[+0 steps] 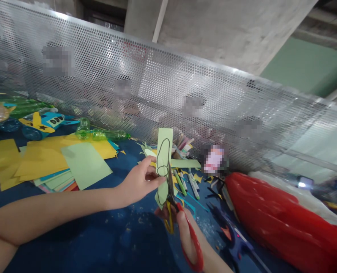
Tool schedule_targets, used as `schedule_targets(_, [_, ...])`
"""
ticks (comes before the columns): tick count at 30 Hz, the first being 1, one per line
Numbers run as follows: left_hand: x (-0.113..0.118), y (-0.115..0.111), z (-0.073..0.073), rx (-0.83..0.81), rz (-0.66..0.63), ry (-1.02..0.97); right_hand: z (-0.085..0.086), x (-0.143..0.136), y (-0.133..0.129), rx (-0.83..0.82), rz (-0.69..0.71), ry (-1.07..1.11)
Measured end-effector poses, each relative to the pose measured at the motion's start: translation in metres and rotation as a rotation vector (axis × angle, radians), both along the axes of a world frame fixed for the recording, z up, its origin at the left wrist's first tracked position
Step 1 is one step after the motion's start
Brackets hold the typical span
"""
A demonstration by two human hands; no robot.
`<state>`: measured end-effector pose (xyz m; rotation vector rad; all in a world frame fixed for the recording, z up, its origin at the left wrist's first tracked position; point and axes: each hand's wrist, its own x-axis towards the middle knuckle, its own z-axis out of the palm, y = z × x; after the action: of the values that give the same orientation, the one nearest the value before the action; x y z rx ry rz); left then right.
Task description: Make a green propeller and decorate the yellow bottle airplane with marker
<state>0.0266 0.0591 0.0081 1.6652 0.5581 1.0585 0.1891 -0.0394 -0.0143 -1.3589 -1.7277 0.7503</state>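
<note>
Pinching a light green paper strip with a drawn outline, the left hand steadies it above the blue table; the right hand grips red-handled scissors, blades seemingly against the strip's right edge.

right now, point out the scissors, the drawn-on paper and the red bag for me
scissors [172, 197]: head view, on the dark blades just above the red handle
drawn-on paper [163, 155]: head view, inside the outline, above the left thumb
red bag [268, 208]: head view, on its shiny side
</note>
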Motion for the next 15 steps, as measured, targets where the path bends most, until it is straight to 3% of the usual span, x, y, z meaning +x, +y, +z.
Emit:
schedule_targets(9, [0.001, -0.002, 0.001, -0.021, 0.004, 0.007, -0.011, 0.000, 0.002, -0.090, -0.025, 0.081])
schedule_targets(15, [0.000, -0.002, 0.003, -0.020, 0.000, 0.024, -0.010, 0.003, 0.001, -0.128, 0.001, 0.075])
